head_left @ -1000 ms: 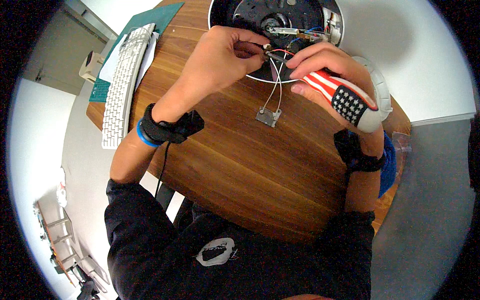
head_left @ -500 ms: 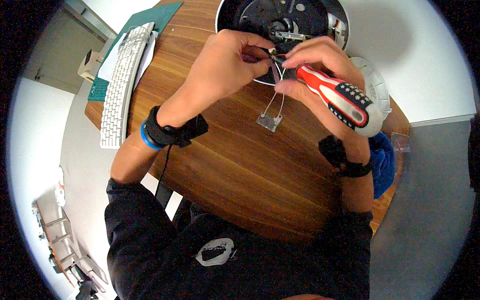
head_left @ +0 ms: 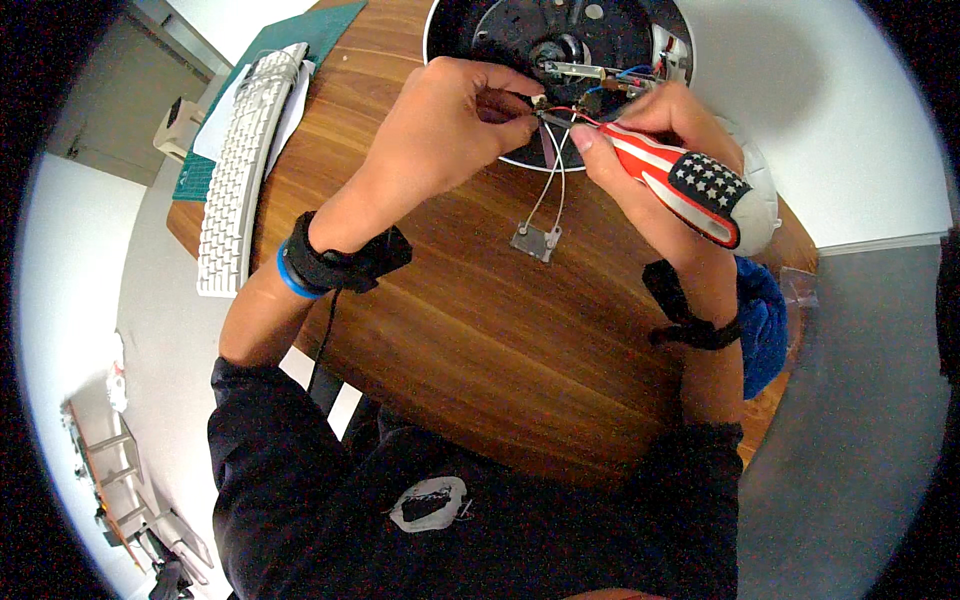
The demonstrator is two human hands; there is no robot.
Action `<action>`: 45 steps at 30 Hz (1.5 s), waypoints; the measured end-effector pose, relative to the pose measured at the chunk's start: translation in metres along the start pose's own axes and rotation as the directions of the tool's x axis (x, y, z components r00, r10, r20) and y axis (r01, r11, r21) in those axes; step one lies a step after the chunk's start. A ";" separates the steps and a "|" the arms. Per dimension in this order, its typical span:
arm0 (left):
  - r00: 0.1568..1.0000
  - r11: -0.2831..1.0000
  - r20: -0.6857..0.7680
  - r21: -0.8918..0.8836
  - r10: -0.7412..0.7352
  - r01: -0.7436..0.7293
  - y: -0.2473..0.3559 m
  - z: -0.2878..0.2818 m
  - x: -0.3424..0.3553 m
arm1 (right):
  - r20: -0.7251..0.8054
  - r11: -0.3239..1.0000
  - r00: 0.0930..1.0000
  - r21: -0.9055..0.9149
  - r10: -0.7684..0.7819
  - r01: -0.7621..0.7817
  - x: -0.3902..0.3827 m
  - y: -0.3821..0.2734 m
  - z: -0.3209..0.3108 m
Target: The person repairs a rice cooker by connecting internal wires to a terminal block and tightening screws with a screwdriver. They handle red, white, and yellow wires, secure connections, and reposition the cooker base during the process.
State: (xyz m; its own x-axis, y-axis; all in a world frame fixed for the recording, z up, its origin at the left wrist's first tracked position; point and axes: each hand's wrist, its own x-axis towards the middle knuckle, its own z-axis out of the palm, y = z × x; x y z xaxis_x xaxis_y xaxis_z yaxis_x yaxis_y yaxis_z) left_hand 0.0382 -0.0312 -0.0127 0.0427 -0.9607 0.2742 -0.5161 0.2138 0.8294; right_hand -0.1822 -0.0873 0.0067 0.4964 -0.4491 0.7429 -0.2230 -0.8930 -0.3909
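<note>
My left hand (head_left: 440,125) pinches a small pale connector (head_left: 540,101) at the near rim of a round white appliance housing (head_left: 430,45) with a black inside. In my right hand (head_left: 665,130) is a screwdriver (head_left: 690,178) with a fat red and white handle and a dark, star-patterned end. Its shaft points left toward the fingertips of my left hand; whether the tip touches the connector is too small to tell. Two white wires (head_left: 562,178) run from there down to a small greyish plate (head_left: 535,241) on the table.
A circuit board with blue and red wires (head_left: 610,82) sits in the housing. A white keyboard (head_left: 245,165) lies at left over paper and a green cutting mat (head_left: 335,25). Behind my right wrist are a blue cloth (head_left: 762,330) and a pale round cover (head_left: 757,165). The wooden table (head_left: 480,340) ends at right.
The screwdriver has swung lower, its shaft now showing toward the connector, and my right fingers have closed further round its handle. The housing and small plate have shifted slightly left in view.
</note>
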 end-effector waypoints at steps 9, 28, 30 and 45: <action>0.999 0.997 -0.027 0.063 0.040 -0.038 -0.003 -0.004 0.006 | 0.326 0.883 0.944 0.456 -0.047 -0.114 0.008 -0.014 -0.019; 0.998 0.991 -0.038 0.126 0.045 -0.040 0.000 -0.004 0.008 | 0.377 0.970 0.903 0.203 -0.205 0.136 0.007 -0.025 -0.016; 1.000 0.992 -0.023 0.126 0.020 -0.017 0.003 -0.004 0.009 | 0.316 0.977 0.925 0.106 -0.210 0.186 0.007 -0.033 -0.022; 0.998 0.999 0.038 0.008 -0.050 0.050 -0.010 -0.017 -0.002 | 0.749 0.965 0.616 0.253 -0.243 0.073 -0.034 0.013 -0.034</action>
State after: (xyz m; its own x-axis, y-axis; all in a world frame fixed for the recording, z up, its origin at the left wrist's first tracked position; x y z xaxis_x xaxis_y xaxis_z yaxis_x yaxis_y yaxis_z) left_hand 0.0576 -0.0279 -0.0131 0.0356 -0.9763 0.2133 -0.5205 0.1641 0.8380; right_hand -0.2307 -0.0842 -0.0053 0.9886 -0.0383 0.1456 0.0334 -0.8871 -0.4604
